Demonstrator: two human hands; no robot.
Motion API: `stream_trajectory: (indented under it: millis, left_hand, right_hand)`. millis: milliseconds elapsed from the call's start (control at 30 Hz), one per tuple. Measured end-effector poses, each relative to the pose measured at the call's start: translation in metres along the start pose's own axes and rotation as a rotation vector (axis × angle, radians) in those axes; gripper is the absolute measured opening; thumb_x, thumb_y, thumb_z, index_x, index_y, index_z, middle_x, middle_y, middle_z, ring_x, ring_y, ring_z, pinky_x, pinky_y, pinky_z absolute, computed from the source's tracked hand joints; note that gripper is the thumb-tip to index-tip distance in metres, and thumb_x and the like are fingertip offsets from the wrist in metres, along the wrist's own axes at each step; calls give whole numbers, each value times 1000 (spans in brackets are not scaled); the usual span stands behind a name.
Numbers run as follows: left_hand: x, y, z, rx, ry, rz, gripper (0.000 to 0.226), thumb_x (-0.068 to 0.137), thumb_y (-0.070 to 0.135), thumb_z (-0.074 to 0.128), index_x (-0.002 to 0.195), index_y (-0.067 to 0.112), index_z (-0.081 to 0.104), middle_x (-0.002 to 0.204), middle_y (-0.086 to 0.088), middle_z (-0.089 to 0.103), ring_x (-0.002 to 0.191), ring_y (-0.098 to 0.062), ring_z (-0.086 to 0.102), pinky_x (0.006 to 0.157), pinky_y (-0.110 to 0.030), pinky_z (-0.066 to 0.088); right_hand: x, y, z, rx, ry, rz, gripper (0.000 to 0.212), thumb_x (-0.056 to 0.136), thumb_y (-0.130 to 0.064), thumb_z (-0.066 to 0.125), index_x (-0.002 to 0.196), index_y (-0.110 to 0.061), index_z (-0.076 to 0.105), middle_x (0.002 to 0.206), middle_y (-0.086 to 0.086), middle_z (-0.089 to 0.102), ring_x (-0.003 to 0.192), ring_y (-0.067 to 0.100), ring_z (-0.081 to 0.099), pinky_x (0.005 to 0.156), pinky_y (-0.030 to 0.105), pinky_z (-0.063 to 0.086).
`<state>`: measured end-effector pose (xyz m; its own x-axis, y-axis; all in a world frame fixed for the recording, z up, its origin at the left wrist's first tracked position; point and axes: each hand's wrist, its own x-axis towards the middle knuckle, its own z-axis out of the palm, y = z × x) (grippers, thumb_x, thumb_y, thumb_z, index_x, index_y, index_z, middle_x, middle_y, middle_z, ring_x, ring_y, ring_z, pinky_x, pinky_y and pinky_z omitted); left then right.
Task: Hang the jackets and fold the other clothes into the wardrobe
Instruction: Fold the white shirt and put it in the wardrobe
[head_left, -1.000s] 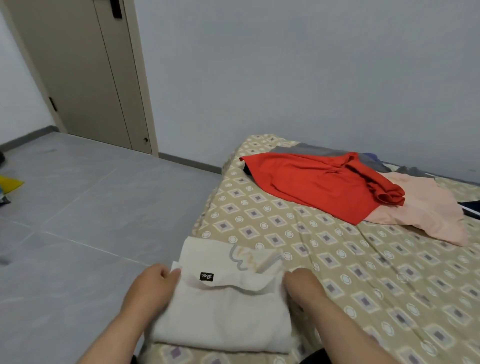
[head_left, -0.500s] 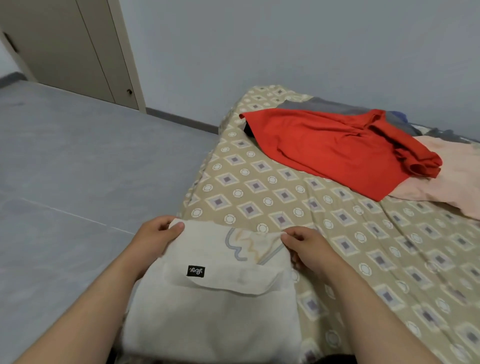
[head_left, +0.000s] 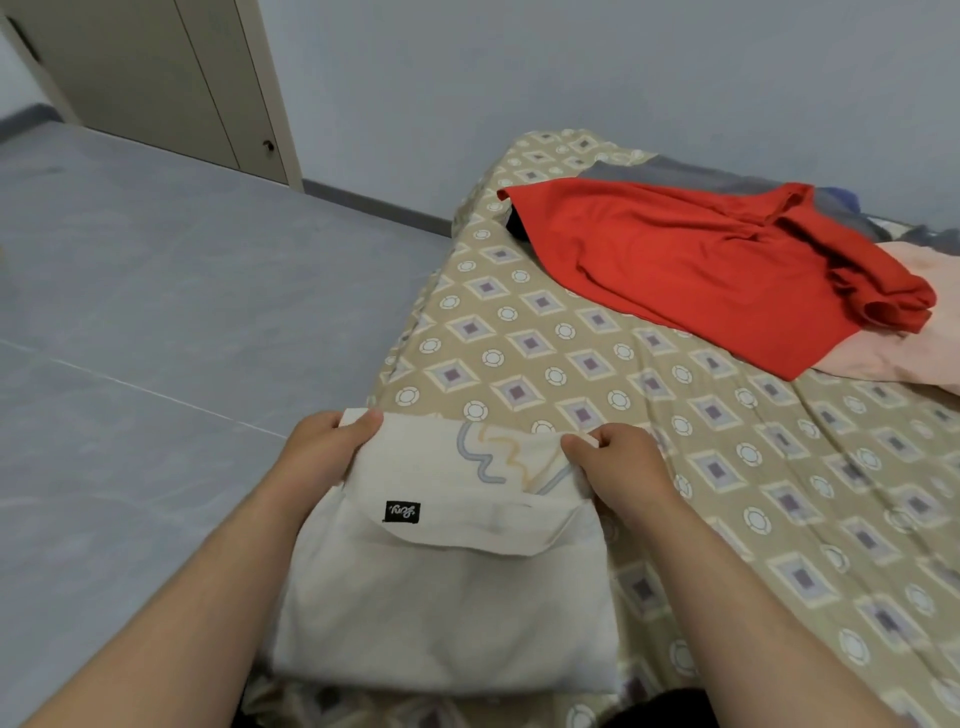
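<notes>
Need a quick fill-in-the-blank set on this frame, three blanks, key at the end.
1. The left hand and right hand both pinch the folded garment, which rests on the ____.
2. Its small sewn label is ____.
3. The garment lying partly over the pink garment is ____.
Missing words: bed; black; red.
</notes>
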<state>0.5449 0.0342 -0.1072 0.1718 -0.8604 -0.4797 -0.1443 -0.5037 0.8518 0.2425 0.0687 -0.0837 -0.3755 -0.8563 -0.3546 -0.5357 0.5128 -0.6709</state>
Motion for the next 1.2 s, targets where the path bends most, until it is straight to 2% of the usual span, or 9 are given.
stream_trajectory:
  millis: [100, 233, 400, 500, 600, 700, 767, 933, 1200]
  left_hand:
    - [-2, -2, 1, -59, 73, -65, 22, 89, 24, 70, 74, 7, 67, 66, -3, 70, 44, -9, 60, 43, -18, 43]
    - [-7, 0, -1, -29, 119, -46, 28, 87, 28, 72, 76, 3, 65, 73, -8, 65, 54, -18, 56, 56, -24, 45]
    - [-32, 4, -24, -81, 69, 105, 16, 88, 25, 70, 85, 13, 59, 82, -4, 56, 75, -21, 52, 68, -33, 44]
    - [-56, 4, -44, 61, -216, 235, 33, 68, 14, 79, 99, 21, 67, 96, 1, 64, 89, -13, 59, 79, -21, 47]
    - [-68, -3, -54, 256, -358, 175, 42, 67, 8, 84, 101, 30, 74, 109, 13, 67, 98, -6, 65, 76, -18, 51]
    - [-71, -8, -47, 367, -256, 192, 23, 77, 11, 81, 93, 27, 76, 110, 12, 62, 95, -10, 65, 72, -25, 53]
    - [-69, -10, -40, 412, -168, 241, 8, 81, 13, 77, 79, 21, 74, 102, 6, 61, 78, -12, 62, 57, -23, 47]
    - [-57, -18, -26, 363, -47, 218, 31, 93, 13, 62, 63, 16, 52, 59, 9, 51, 60, -13, 44, 57, -29, 35]
    - [-61, -15, -29, 312, 163, 112, 27, 85, 30, 68, 72, 10, 55, 66, -5, 57, 60, -21, 52, 55, -30, 37]
  right_hand:
    - [2, 2, -3, 240, 8, 101, 22, 83, -24, 70, 70, -13, 57, 66, 3, 58, 61, 22, 52, 61, 34, 45]
    - [-4, 4, -1, 163, 72, 39, 5, 81, -20, 68, 80, -17, 64, 73, -3, 62, 66, 17, 58, 61, 29, 47]
    - [-29, 4, -20, 164, 48, -121, 19, 81, -7, 63, 91, -23, 62, 87, -1, 55, 60, 10, 54, 58, 25, 47]
    - [-51, 5, -35, 75, -179, -238, 39, 75, 2, 59, 91, -31, 70, 97, -5, 58, 66, -3, 55, 57, 11, 43]
    - [-64, 5, -35, -121, -465, -277, 33, 79, -9, 69, 98, -36, 70, 91, -16, 59, 68, -15, 56, 56, 4, 39]
    - [-65, 6, -30, -126, -412, -208, 10, 82, -23, 68, 84, -33, 71, 74, -12, 62, 53, 4, 56, 50, 20, 42]
    - [-63, 9, -29, -92, -370, -127, 11, 85, -25, 65, 75, -22, 67, 66, -4, 58, 53, 18, 50, 50, 28, 40]
    - [-54, 13, -25, 58, -245, 29, 27, 89, -22, 63, 65, -20, 51, 64, -1, 54, 57, 16, 45, 57, 26, 39]
    - [-58, 9, -11, -6, -84, 75, 35, 84, -23, 67, 64, -17, 40, 61, 2, 47, 56, 21, 44, 58, 28, 38]
